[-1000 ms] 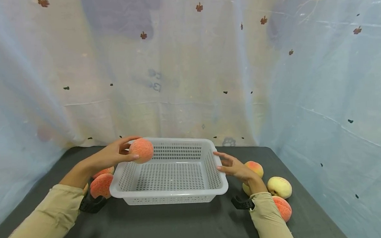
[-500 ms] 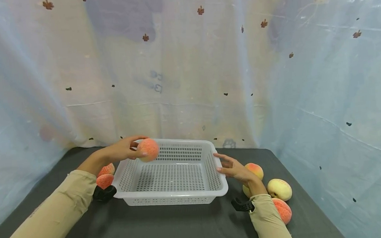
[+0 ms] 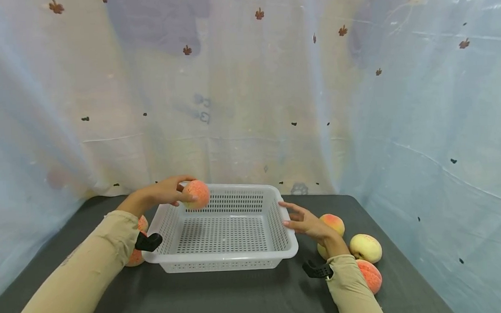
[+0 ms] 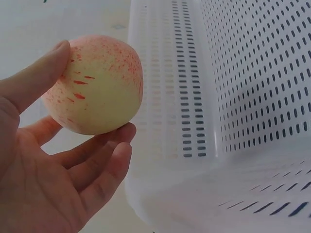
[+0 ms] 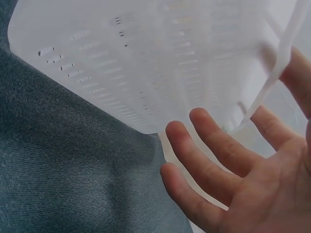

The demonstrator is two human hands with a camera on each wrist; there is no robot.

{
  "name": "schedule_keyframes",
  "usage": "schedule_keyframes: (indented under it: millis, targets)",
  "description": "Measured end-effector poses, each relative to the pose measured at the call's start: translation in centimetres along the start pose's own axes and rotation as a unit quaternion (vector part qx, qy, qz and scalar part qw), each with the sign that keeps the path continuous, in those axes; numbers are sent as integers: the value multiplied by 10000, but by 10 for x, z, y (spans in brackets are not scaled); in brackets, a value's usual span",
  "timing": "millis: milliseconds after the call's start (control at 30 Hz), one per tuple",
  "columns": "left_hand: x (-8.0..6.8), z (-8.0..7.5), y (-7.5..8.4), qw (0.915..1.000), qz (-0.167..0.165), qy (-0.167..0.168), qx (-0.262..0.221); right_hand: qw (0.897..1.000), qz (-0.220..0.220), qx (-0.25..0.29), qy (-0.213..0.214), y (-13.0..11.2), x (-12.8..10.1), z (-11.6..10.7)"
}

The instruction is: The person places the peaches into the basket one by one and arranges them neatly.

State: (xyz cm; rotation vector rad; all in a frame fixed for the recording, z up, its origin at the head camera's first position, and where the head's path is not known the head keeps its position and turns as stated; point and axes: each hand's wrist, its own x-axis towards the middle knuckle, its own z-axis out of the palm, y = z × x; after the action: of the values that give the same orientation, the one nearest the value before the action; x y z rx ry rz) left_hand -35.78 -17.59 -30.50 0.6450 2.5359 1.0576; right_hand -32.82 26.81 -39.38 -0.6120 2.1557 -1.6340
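Observation:
My left hand [image 3: 167, 191] holds a red-and-yellow peach [image 3: 198, 195] above the left back part of the white plastic basket [image 3: 221, 255]. Seen from the left wrist, the thumb lies on one side of the peach [image 4: 99, 87] and the fingers curl beneath it. At the basket's right side, my right hand [image 3: 307, 222] grips the rim. The right wrist view has its thumb and index finger at the rim [image 5: 279, 63], while the other fingers reach along the outside of the perforated wall. No fruit shows inside the basket.
On the dark tabletop [image 3: 224, 299], red peaches [image 3: 135, 258] lie left of the basket, partly hidden by my left arm. Several more stand right of it, including a yellow one [image 3: 366, 248] and a red one [image 3: 370, 276]. A pale plastic curtain [image 3: 239, 105] hangs behind.
My left hand has carried the peach rightward, further over the basket, and its forearm now covers more of the left peaches. The right hand has stayed at the rim.

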Motion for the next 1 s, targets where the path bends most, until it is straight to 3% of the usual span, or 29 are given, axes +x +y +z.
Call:
schedule_keyframes:
  millis: [167,433,733,1000]
  targets:
    - [5,0,2,9994,-177,115,264,10000,35,-24,26,0,0,-1]
    - [11,4,4,9961,-765,280,348,10000,70,21,22,-1,1,0]
    - [21,18,-3,9890,-1430,374,-77,10000,72,14,31,0,1,-1]
    - [27,31,-9,9907,-1303,323,209,10000,61,-51,-15,1,0,-2]
